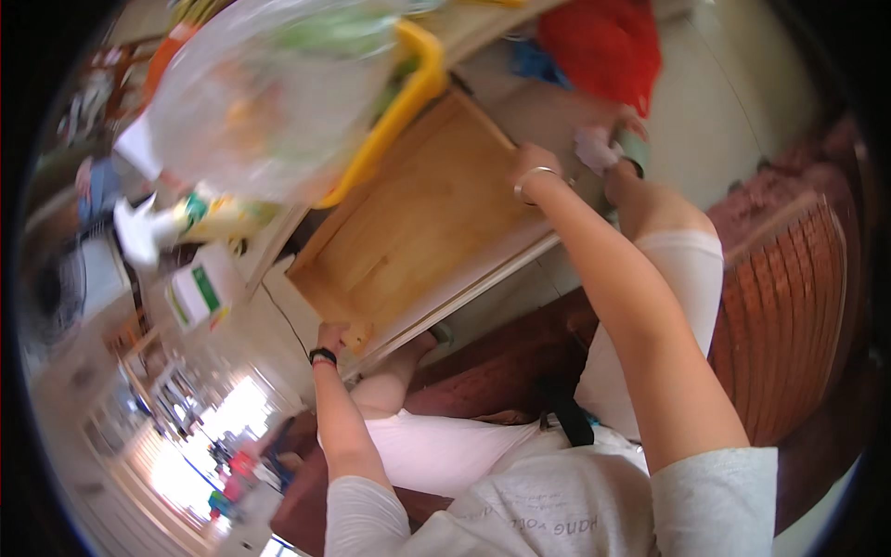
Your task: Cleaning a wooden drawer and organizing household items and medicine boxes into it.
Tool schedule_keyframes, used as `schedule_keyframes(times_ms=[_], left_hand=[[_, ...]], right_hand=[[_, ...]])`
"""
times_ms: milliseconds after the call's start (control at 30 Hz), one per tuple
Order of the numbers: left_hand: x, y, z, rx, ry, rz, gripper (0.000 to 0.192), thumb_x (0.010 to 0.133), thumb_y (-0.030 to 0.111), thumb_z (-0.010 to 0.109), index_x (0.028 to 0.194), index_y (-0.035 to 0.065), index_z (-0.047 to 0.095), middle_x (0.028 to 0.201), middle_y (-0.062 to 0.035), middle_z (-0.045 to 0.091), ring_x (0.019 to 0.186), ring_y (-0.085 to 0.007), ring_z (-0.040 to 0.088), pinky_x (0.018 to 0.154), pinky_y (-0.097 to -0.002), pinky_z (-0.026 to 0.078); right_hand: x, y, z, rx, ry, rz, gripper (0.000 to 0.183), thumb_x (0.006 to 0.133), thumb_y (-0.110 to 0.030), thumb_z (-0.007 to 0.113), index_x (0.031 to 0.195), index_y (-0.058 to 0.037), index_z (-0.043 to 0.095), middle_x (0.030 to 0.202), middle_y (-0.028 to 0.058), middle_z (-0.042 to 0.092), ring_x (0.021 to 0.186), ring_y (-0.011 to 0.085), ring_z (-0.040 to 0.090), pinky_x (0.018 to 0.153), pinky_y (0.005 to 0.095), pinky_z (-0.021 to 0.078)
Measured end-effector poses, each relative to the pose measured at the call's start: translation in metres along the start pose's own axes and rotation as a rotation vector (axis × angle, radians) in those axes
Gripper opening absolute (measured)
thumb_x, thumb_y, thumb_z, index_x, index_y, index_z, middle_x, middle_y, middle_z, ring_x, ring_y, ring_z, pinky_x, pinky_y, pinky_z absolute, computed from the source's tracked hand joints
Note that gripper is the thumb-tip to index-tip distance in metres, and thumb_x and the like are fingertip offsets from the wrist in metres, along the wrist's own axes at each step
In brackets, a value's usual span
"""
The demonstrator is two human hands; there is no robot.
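A wooden drawer (418, 216) is pulled out in front of my knees, its light brown bottom bare. My left hand (333, 337), with a black band at the wrist, grips the drawer's left side near the front corner. Beside its fingers is a small pale yellow piece (357, 338), too blurred to name. On the opposite side, my right hand (537, 163) is closed over the top edge of the drawer's side wall. The fingers of both hands are partly hidden.
Over the drawer's back stands a yellow-rimmed basket (418, 76) with a clear plastic bag (243, 104). A spray bottle (150, 226) and a white-green box (198, 292) are at left. A red bag (602, 49) lies at upper right. I sit on a reddish-brown wooden seat (480, 376).
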State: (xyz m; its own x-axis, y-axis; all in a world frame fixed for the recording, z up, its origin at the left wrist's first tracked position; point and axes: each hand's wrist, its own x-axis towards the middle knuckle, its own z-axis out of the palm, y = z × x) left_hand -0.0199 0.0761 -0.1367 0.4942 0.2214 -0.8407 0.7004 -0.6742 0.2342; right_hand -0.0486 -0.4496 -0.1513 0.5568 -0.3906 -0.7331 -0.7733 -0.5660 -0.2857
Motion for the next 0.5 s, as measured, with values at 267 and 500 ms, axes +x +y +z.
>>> schedule_keyframes(times_ms=[267, 500], left_hand=[[0.018, 0.007, 0.001, 0.343, 0.057, 0.120, 0.024, 0.070, 0.021, 0.062, 0.074, -0.0022, 0.059, 0.058, -0.0100, 0.056, 0.046, -0.0180, 0.053, 0.038, -0.0335, 0.042], [0.039, 0.029, 0.011, 0.493, 0.076, 0.443, 0.034, 0.074, 0.025, 0.050, 0.091, -0.0013, 0.062, 0.079, -0.0181, 0.064, 0.072, -0.0298, 0.063, 0.058, -0.0402, 0.049]], right_hand=[[0.035, 0.023, 0.019, -0.133, 0.114, -0.207, 0.055, 0.080, -0.047, 0.045, 0.104, 0.0013, 0.055, 0.103, 0.0259, 0.056, 0.102, 0.0396, 0.051, 0.084, 0.0444, 0.0431], [0.108, 0.084, -0.006, -0.053, 0.211, -0.394, 0.033, 0.075, -0.019, 0.056, 0.094, 0.0080, 0.057, 0.079, 0.0190, 0.062, 0.073, 0.0275, 0.061, 0.058, 0.0384, 0.0465]])
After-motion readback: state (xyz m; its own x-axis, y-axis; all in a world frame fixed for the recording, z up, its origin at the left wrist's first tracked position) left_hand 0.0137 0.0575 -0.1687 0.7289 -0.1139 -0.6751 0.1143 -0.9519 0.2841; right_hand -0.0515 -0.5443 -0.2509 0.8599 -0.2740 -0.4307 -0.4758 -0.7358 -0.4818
